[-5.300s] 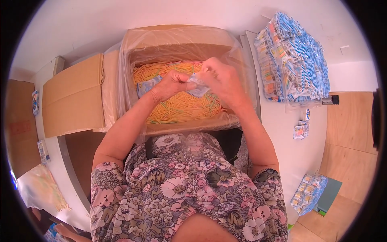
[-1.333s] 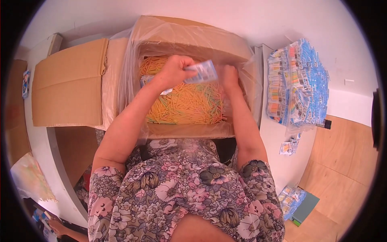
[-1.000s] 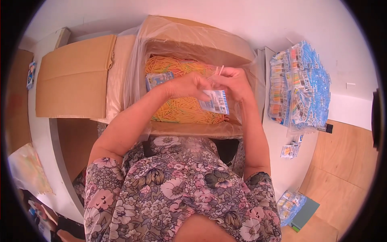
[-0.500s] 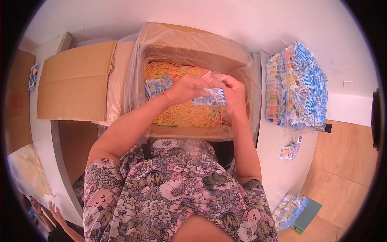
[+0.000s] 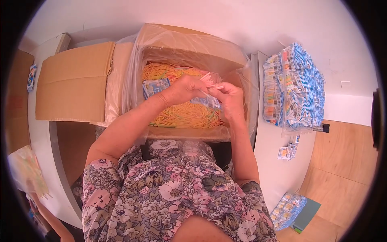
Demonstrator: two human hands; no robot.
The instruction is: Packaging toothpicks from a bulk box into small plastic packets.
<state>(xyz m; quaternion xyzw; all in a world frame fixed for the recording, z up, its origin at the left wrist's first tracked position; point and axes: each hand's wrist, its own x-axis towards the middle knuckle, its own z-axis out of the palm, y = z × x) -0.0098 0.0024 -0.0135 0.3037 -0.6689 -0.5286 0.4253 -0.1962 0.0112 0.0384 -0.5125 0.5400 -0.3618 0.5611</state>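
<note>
Over a lined cardboard box (image 5: 189,34), my two hands meet at the fingertips. My left hand (image 5: 186,89) is closed on a small bunch of pale pink-and-white sticks (image 5: 206,77) that point up past its fingers. My right hand (image 5: 229,99) pinches a similar pale stick (image 5: 218,87) close beside them. A blue-and-clear packet (image 5: 209,101) shows just below my left fingers; whether they grip it is hidden. Another such packet (image 5: 156,86) lies at the box's left, on a heap of thin yellow, orange and green sticks (image 5: 185,115).
A clear tub (image 5: 286,130) packed with blue-and-clear packets stands on the right-hand table, with a few loose packets (image 5: 287,152) nearer me. A bag of packets (image 5: 288,209) is at lower right. Box flaps (image 5: 74,80) spread leftward. Another person's arm (image 5: 50,220) shows at lower left.
My fingertips have come closer together around the pale sticks. The packet by my left hand has tilted and is now more covered. The other person's arm at lower left has shifted.
</note>
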